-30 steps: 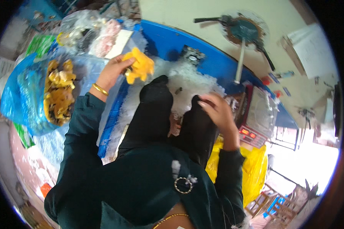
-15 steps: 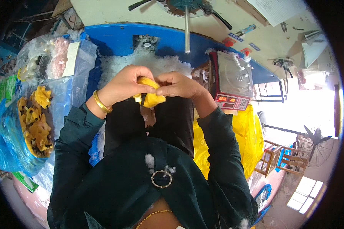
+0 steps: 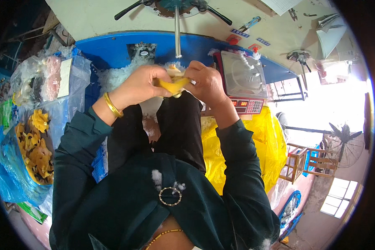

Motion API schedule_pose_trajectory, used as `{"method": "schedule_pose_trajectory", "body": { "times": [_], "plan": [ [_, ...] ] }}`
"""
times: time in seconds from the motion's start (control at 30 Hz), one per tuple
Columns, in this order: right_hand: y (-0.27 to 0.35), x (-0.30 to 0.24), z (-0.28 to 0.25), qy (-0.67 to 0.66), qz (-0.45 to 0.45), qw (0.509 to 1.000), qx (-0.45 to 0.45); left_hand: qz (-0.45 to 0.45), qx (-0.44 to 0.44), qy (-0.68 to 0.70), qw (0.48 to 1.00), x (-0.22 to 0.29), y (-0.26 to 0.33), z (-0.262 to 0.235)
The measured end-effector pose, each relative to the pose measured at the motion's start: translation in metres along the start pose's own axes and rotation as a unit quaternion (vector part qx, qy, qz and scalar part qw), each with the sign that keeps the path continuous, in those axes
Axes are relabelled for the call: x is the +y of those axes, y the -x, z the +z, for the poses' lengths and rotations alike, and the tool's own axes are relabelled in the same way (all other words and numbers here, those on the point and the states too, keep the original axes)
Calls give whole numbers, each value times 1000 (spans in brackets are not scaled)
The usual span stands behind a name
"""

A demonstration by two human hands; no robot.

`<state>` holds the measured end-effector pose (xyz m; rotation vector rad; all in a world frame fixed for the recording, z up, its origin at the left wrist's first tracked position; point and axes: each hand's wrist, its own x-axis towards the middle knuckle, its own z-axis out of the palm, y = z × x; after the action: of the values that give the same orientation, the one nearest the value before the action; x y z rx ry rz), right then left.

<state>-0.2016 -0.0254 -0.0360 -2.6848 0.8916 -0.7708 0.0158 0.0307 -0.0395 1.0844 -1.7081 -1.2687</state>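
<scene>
A small yellow plush piece (image 3: 173, 86) is stretched between my two hands, above my lap. My left hand (image 3: 143, 85), with a gold bangle at its wrist, pinches one side of it. The other side is gripped by my right hand (image 3: 207, 82), fingers curled and partly hiding the edge. A pale patch shows at the top of the piece, beside my right fingers. Just beyond, the thin metal tube (image 3: 177, 37) of a machine points toward me, its tip apart from the plush. Loose white stuffing (image 3: 116, 81) lies behind my left hand.
More yellow plush pieces (image 3: 39, 152) sit in a blue plastic bag (image 3: 8, 162) at left, below a clear-wrapped bundle (image 3: 52, 79). At right stand a red scale (image 3: 243, 79) and a yellow bag (image 3: 258, 146). A fan (image 3: 341, 143) and wooden chair (image 3: 321, 162) are farther right.
Both hands have moved slightly up toward the tube, and the yellow piece is now pulled wider between them. My right hand has turned and risen. The whole view has shifted a little.
</scene>
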Motion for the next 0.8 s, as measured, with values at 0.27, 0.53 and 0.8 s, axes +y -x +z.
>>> {"method": "schedule_pose_trajectory", "body": {
  "times": [0.27, 0.53, 0.8],
  "plan": [
    [-19, 19, -10, 97, 71, 987, 107, 189, 138, -355, 905, 20, -41, -19],
    [-22, -4, 3, 164, 74, 977, 110, 168, 192, -371, 893, 5, -55, -19],
    [-14, 3, -11, 92, 122, 985, 82, 132, 198, -423, 875, 22, -45, -3]
  ]
}}
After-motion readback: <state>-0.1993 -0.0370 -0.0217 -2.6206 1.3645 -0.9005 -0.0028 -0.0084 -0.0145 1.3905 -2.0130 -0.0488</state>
